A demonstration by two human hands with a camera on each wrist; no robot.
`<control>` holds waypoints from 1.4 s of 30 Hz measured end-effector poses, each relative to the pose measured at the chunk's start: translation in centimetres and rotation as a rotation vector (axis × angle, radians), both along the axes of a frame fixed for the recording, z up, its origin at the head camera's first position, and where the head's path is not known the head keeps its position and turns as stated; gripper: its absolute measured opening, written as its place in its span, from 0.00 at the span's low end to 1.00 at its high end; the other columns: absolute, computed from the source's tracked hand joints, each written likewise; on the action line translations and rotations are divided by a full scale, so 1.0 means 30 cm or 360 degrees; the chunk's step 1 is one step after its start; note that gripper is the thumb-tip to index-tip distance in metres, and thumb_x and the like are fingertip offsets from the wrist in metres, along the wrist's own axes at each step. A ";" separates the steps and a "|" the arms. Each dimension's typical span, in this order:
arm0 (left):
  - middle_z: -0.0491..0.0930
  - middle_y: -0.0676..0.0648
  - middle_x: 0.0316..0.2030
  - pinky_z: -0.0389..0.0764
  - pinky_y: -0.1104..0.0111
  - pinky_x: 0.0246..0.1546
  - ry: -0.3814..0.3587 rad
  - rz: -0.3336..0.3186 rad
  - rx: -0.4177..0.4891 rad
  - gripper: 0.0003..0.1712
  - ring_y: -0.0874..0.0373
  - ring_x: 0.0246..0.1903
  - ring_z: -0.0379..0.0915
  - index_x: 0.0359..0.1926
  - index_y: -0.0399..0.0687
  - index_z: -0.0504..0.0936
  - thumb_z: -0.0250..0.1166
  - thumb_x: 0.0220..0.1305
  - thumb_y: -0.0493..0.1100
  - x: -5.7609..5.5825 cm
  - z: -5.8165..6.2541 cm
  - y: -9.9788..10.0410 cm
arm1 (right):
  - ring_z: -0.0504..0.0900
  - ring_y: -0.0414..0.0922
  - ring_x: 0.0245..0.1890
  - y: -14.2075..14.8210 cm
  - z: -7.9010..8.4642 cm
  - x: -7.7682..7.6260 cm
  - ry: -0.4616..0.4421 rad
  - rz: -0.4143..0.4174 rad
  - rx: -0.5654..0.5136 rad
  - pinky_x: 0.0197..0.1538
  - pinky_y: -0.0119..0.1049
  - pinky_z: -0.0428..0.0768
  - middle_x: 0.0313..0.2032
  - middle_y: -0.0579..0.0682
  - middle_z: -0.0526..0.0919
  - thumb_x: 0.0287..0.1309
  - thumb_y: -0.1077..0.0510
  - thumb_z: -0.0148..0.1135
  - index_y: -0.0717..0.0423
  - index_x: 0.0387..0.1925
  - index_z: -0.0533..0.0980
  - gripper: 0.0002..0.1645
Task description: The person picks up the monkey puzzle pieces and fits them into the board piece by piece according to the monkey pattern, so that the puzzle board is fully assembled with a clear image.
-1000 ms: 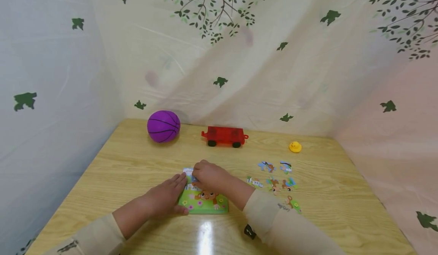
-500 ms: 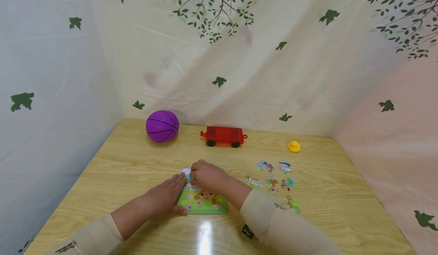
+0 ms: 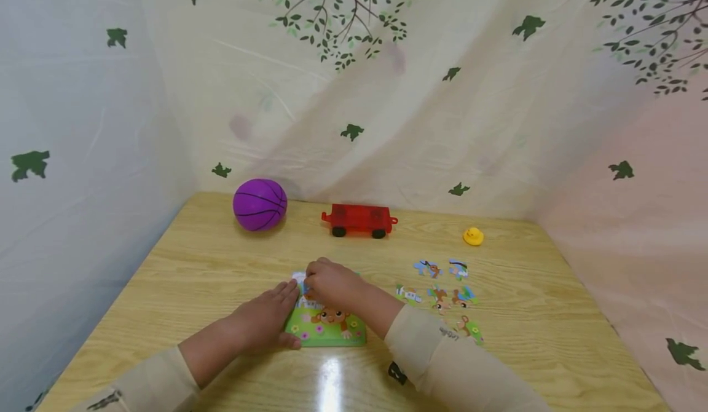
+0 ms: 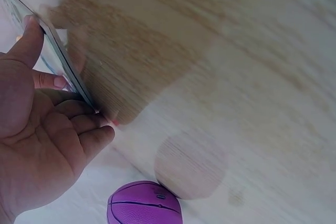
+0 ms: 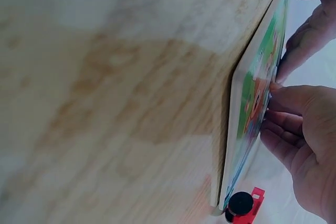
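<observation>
On the table lies a picture puzzle board [image 3: 332,340] showing a cartoon monkey on green ground with flowers. My left hand [image 3: 264,318] rests along its left edge, fingers straight; in the left wrist view the thumb [image 4: 30,40] touches the board's edge. The right hand [image 3: 336,286] is over the upper part of the board, fingers curled, thumb and fingertips pinching a bluish puzzle piece [image 3: 303,288] against the board. Most of that piece is hidden under the fingers. In the right wrist view the thumb tip meets the board's picture side [image 5: 257,95].
Several loose puzzle pieces [image 3: 440,298] lie right of the board. Farther back stand a purple ball [image 3: 260,205], a red toy wagon [image 3: 361,220] and a yellow rubber duck [image 3: 473,237]. A small black object [image 3: 396,372] lies beside the right sleeve. Printed cloth hangs behind the table.
The right hand has shifted very slightly toward the left side of the board, staying over it. The left hand keeps its place on the edge. The head view has drifted slightly.
</observation>
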State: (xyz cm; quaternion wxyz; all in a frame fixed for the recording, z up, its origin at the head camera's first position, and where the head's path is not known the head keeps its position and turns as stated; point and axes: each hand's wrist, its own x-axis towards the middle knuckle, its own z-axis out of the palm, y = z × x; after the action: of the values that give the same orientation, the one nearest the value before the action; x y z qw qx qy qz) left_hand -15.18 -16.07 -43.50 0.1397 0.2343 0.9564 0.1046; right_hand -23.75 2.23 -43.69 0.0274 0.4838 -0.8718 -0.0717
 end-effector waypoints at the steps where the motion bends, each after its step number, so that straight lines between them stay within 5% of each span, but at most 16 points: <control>1: 0.51 0.34 0.75 0.56 0.49 0.74 0.0006 -0.0002 -0.0003 0.60 0.39 0.74 0.47 0.73 0.31 0.55 0.66 0.55 0.68 0.000 -0.003 0.001 | 0.76 0.41 0.51 0.002 0.002 0.001 -0.0010 0.0004 -0.0001 0.57 0.26 0.78 0.51 0.44 0.81 0.67 0.47 0.60 0.47 0.47 0.84 0.14; 8: 0.53 0.34 0.74 0.57 0.48 0.73 0.0027 -0.0002 -0.0039 0.60 0.38 0.74 0.49 0.72 0.30 0.56 0.66 0.54 0.69 0.001 -0.008 0.010 | 0.76 0.43 0.52 0.064 0.012 -0.035 -0.0189 0.0035 -0.0191 0.60 0.31 0.76 0.50 0.46 0.80 0.70 0.54 0.56 0.52 0.53 0.82 0.16; 13: 0.52 0.34 0.74 0.56 0.48 0.73 0.0028 0.0006 -0.0060 0.61 0.38 0.74 0.48 0.73 0.31 0.55 0.66 0.54 0.69 0.000 -0.003 0.015 | 0.78 0.46 0.47 0.190 0.032 -0.092 -0.0197 -0.0064 -0.0370 0.55 0.38 0.79 0.44 0.49 0.80 0.67 0.58 0.60 0.55 0.48 0.82 0.12; 22: 0.50 0.34 0.74 0.55 0.48 0.73 0.0000 0.0025 -0.0065 0.61 0.38 0.74 0.47 0.73 0.31 0.54 0.67 0.53 0.68 -0.003 0.008 0.016 | 0.78 0.54 0.51 0.497 0.082 -0.196 -0.0251 -0.0596 -0.0252 0.55 0.48 0.80 0.49 0.57 0.79 0.64 0.56 0.63 0.61 0.54 0.78 0.19; 32: 0.51 0.32 0.74 0.56 0.47 0.73 -0.0007 0.0010 -0.0047 0.62 0.36 0.73 0.48 0.72 0.29 0.55 0.68 0.52 0.68 -0.006 0.014 0.023 | 0.79 0.58 0.51 0.698 0.084 -0.235 -0.0438 -0.0813 -0.0089 0.55 0.51 0.80 0.52 0.61 0.78 0.64 0.54 0.63 0.65 0.56 0.75 0.24; 35: 0.51 0.32 0.74 0.56 0.47 0.73 -0.0003 0.0010 -0.0047 0.62 0.36 0.73 0.48 0.72 0.29 0.55 0.68 0.52 0.67 -0.009 0.012 0.024 | 0.77 0.51 0.41 0.712 0.059 -0.242 -0.0526 -0.0791 -0.0053 0.45 0.44 0.80 0.44 0.57 0.79 0.63 0.56 0.62 0.62 0.46 0.78 0.15; 38: 0.51 0.33 0.74 0.56 0.48 0.73 -0.0009 0.0021 -0.0052 0.62 0.37 0.74 0.48 0.73 0.30 0.54 0.68 0.52 0.68 -0.012 0.010 0.027 | 0.67 0.44 0.29 0.715 0.041 -0.239 -0.0552 -0.0739 -0.0063 0.33 0.36 0.69 0.32 0.50 0.72 0.59 0.59 0.61 0.56 0.32 0.75 0.04; 42: 0.51 0.33 0.74 0.56 0.47 0.73 -0.0013 0.0030 -0.0046 0.62 0.37 0.74 0.48 0.73 0.30 0.54 0.68 0.52 0.67 -0.012 0.009 0.025 | 0.64 0.44 0.27 0.701 0.043 -0.225 -0.0523 -0.0741 -0.0064 0.31 0.35 0.64 0.29 0.48 0.69 0.57 0.60 0.61 0.53 0.25 0.72 0.07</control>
State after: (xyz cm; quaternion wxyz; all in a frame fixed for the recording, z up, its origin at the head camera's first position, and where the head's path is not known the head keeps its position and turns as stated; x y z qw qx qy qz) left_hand -15.54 -15.31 -43.24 0.1460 0.2228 0.9594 0.0931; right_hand -30.51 23.25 -42.39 -0.1220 0.2751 -0.9534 0.0207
